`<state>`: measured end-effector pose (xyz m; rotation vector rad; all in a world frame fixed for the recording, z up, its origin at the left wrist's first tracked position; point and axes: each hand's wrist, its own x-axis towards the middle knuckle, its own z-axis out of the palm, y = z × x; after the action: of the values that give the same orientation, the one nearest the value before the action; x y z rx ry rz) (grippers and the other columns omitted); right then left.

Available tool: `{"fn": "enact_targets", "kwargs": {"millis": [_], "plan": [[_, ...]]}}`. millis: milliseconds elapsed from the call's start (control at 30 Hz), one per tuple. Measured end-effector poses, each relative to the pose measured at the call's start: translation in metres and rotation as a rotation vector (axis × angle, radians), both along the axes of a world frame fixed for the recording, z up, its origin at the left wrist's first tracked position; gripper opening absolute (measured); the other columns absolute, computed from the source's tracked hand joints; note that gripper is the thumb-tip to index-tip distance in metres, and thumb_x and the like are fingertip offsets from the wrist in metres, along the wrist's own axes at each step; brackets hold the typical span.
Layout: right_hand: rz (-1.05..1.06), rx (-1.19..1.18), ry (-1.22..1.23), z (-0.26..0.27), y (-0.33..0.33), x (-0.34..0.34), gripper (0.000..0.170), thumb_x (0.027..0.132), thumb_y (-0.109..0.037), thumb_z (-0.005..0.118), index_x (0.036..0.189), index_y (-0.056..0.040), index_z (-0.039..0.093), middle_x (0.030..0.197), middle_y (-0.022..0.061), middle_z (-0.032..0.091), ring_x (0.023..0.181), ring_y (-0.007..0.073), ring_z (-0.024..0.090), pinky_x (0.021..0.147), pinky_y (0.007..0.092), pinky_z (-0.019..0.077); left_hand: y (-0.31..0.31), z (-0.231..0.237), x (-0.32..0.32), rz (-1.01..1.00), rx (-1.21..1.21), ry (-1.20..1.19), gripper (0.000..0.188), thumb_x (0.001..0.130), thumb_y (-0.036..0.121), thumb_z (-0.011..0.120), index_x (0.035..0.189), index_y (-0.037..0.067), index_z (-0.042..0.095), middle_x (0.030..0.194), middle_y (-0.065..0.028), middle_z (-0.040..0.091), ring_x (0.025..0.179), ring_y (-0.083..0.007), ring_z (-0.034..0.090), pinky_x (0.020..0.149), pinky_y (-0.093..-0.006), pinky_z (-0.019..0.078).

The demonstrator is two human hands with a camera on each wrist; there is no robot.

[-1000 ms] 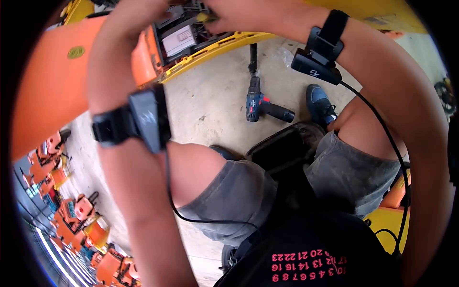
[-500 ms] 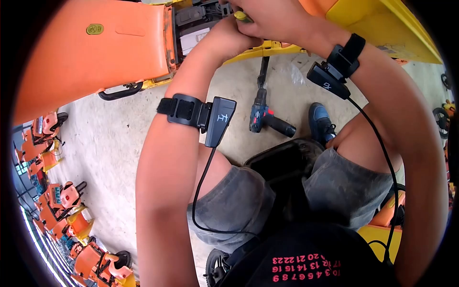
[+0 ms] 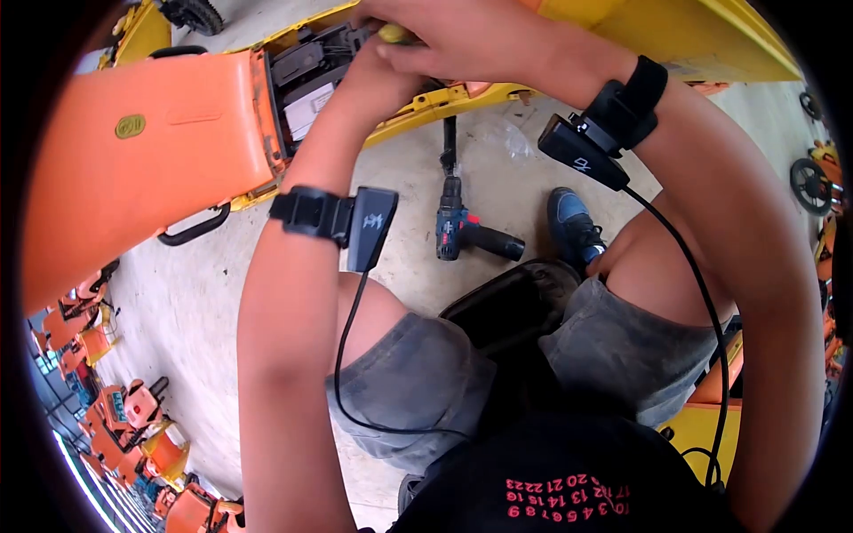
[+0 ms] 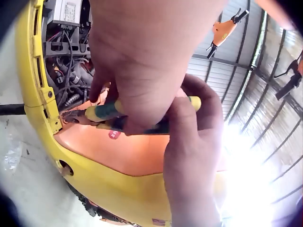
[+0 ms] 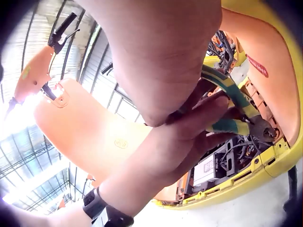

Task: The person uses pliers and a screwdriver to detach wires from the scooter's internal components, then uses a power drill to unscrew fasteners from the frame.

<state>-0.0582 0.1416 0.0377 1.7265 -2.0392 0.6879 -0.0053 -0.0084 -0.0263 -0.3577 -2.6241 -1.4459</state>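
Note:
Both hands are together on a pair of pliers with yellow and green handles, over the open compartment of a yellow and orange scooter body. My left hand curls round the handles in the left wrist view. From the other side, my right hand grips the handle ends, its fingers bent round them. The pliers' metal head is right at the yellow rim, beside the orange panel. In the head view, the left hand is partly behind the right hand.
A cordless drill lies on the concrete floor, near a shoe. A white-labelled box and black wiring sit inside the compartment. An orange seat panel stands at the left. More orange scooters line the far left.
My left hand has moved right from the compartment's left part to join the right hand on the pliers. The head view has shifted slightly; the drill has stayed on the floor.

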Motion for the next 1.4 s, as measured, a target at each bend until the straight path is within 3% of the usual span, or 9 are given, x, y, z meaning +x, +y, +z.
{"fn": "enact_targets", "kwargs": {"millis": [133, 400, 567, 733, 800, 833, 1033, 1233, 1400], "plan": [[-0.01, -0.078, -0.068, -0.001, 0.012, 0.001, 0.031, 0.081, -0.019, 0.062, 0.107, -0.0007, 0.058, 0.092, 0.0172, 0.063, 0.091, 0.0356, 0.061, 0.078, 0.042, 0.0518, 0.004, 0.022, 0.023, 0.162, 0.075, -0.066, 0.03, 0.085, 0.008, 0.062, 0.114, 0.002, 0.064, 0.11, -0.009, 0.068, 0.101, -0.0173, 0.064, 0.09, -0.0294, 0.0482], [-0.199, -0.458, -1.043, -0.031, -0.012, -0.019, 0.036, 0.079, 0.003, 0.061, 0.114, 0.0056, 0.053, 0.096, 0.0161, 0.064, 0.086, 0.0218, 0.063, 0.076, 0.0323, 0.0531, 0.003, 0.02, 0.039, 0.403, 0.841, -0.523, 0.024, 0.094, 0.012, 0.053, 0.112, 0.003, 0.065, 0.106, -0.0085, 0.063, 0.092, -0.0211, 0.063, 0.083, -0.0329, 0.0558], [-0.426, -0.14, -1.006, 0.011, 0.002, 0.01, 0.029, 0.09, -0.004, 0.055, 0.118, 0.0018, 0.052, 0.095, 0.0147, 0.064, 0.072, 0.0203, 0.063, 0.068, 0.0323, 0.0532, 0.014, 0.016, 0.036, 0.474, 0.943, -0.345, 0.023, 0.095, 0.008, 0.05, 0.109, -0.006, 0.061, 0.109, -0.0157, 0.06, 0.099, -0.0268, 0.062, 0.089, -0.0383, 0.0569], [-0.304, -0.064, -0.819, 0.0, 0.006, 0.002, 0.027, 0.098, -0.007, 0.047, 0.123, 0.0, 0.049, 0.093, 0.0129, 0.062, 0.073, 0.019, 0.064, 0.069, 0.0303, 0.0523, 0.018, 0.022, 0.033, 0.433, 0.886, -0.284, 0.02, 0.094, 0.006, 0.05, 0.107, -0.004, 0.062, 0.108, -0.0139, 0.061, 0.097, -0.0231, 0.062, 0.085, -0.0334, 0.0575], [-0.186, -0.131, -0.572, -0.023, 0.002, -0.01, 0.031, 0.096, -0.026, 0.053, 0.12, -0.0076, 0.057, 0.088, 0.0122, 0.071, 0.083, 0.0266, 0.069, 0.071, 0.0372, 0.0559, 0.02, 0.015, 0.027, 0.466, 0.801, -0.352, 0.017, 0.094, 0.006, 0.051, 0.105, -0.002, 0.061, 0.107, -0.0115, 0.061, 0.095, -0.0197, 0.063, 0.084, -0.0306, 0.0572], [-0.223, -0.015, -0.655, -0.01, 0.002, 0.004, 0.027, 0.1, -0.014, 0.043, 0.124, -0.0048, 0.051, 0.09, 0.0173, 0.07, 0.081, 0.0304, 0.07, 0.076, 0.0389, 0.0551, 0.021, 0.016, 0.026, 0.468, 0.78, -0.38, 0.016, 0.094, 0.007, 0.052, 0.104, -0.002, 0.06, 0.105, -0.0095, 0.062, 0.091, -0.0177, 0.063, 0.082, -0.029, 0.057], [-0.184, -0.02, -0.502, -0.017, -0.001, -0.005, 0.028, 0.1, -0.016, 0.041, 0.125, -0.0056, 0.05, 0.09, 0.0148, 0.071, 0.074, 0.0255, 0.07, 0.059, 0.0362, 0.0576, 0.023, 0.014, 0.025, 0.451, 0.731, -0.353, 0.016, 0.092, 0.007, 0.053, 0.104, -0.002, 0.06, 0.102, -0.0092, 0.062, 0.089, -0.0166, 0.063, 0.078, -0.0266, 0.0561], [-0.211, 0.007, -0.651, -0.017, 0.006, -0.006, 0.026, 0.099, -0.014, 0.042, 0.121, -0.0053, 0.053, 0.085, 0.0137, 0.069, 0.072, 0.0246, 0.068, 0.073, 0.0372, 0.0548, 0.019, 0.017, 0.029, 0.483, 0.713, -0.358, 0.013, 0.09, 0.004, 0.051, 0.097, -0.001, 0.061, 0.101, -0.0093, 0.06, 0.089, -0.0175, 0.062, 0.078, -0.0267, 0.0558], [-0.199, -0.023, -0.607, -0.014, 0.009, -0.01, 0.026, 0.099, -0.015, 0.043, 0.121, -0.0064, 0.053, 0.081, 0.0121, 0.068, 0.07, 0.0226, 0.067, 0.065, 0.0346, 0.0541, 0.021, 0.017, 0.034, 0.509, 0.795, -0.371, 0.013, 0.09, 0.001, 0.048, 0.094, -0.001, 0.059, 0.1, -0.0096, 0.058, 0.089, -0.0182, 0.061, 0.079, -0.0285, 0.0568]]}}
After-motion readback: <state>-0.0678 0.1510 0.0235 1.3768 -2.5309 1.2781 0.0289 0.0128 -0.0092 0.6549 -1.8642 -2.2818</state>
